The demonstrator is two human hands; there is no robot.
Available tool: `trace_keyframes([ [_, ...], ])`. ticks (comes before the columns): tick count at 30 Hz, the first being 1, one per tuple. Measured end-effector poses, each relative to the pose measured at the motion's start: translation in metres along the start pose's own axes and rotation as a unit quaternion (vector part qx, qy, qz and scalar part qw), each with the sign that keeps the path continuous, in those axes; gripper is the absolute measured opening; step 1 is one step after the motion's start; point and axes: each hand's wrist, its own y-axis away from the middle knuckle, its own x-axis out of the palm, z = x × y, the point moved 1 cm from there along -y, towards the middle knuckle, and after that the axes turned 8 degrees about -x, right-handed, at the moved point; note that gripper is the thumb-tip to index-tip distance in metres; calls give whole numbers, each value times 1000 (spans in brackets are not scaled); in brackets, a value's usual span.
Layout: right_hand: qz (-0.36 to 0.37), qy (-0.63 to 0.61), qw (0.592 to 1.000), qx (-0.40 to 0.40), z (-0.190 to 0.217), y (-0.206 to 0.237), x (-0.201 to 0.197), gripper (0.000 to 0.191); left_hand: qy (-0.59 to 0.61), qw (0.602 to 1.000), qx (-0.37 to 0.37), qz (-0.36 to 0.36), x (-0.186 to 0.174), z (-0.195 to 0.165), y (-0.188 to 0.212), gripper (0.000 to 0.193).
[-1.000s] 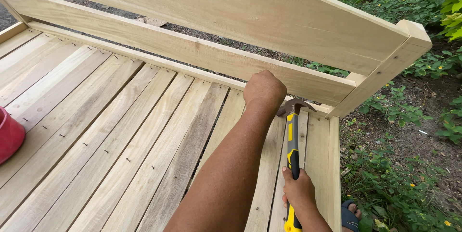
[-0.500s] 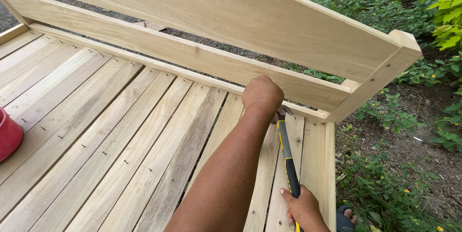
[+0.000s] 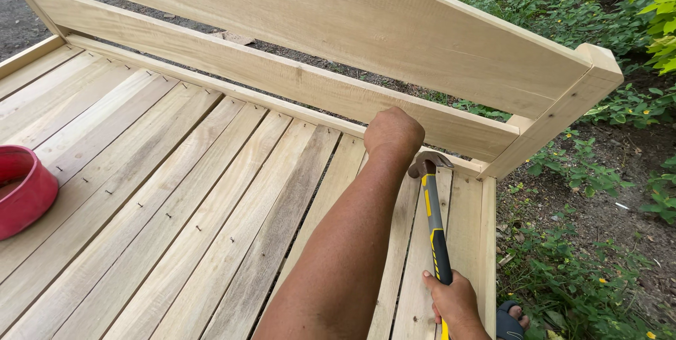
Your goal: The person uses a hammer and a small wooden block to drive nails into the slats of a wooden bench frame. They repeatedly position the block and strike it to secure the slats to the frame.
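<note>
My right hand (image 3: 456, 303) grips the black and yellow handle of a claw hammer (image 3: 433, 213) at the bottom right. The hammer's head rests low over the slats, close beside my left hand (image 3: 393, 133). That hand is closed into a fist, knuckles toward me, pressed down where the pale wooden slats (image 3: 211, 199) meet the lower back rail (image 3: 282, 79). Whatever the fist holds is hidden by the hand. Small nail heads dot the slats in rows.
A red bowl (image 3: 24, 192) sits on the slats at the left edge. Two wide rails rise behind the slats, joined to a corner post (image 3: 563, 111) on the right. Bare soil and green plants (image 3: 584, 255) lie beyond the right edge. A foot in a sandal (image 3: 510, 319) shows below.
The hammer head swung down toward the slats beside my left fist, then came up a little. My left hand stayed in place against the rail.
</note>
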Motion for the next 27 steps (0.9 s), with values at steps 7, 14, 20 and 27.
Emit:
trace_keyframes([
  [7, -62, -11, 995, -77, 59, 14, -13, 38, 0, 1000, -2, 22, -8, -3, 9, 24],
  [14, -67, 91, 990, -82, 49, 25, -2, 46, 4, 999, -5, 40, -5, -1, 6, 23],
  [20, -32, 75, 997, -8, 17, 24, 10, 41, 0, 1000, 5, 4, 1, -1, -1, 25],
  [27, 24, 10, 1000, -11, 13, -11, 6, 25, 2, 1000, -10, 28, -1, -1, 0, 24],
])
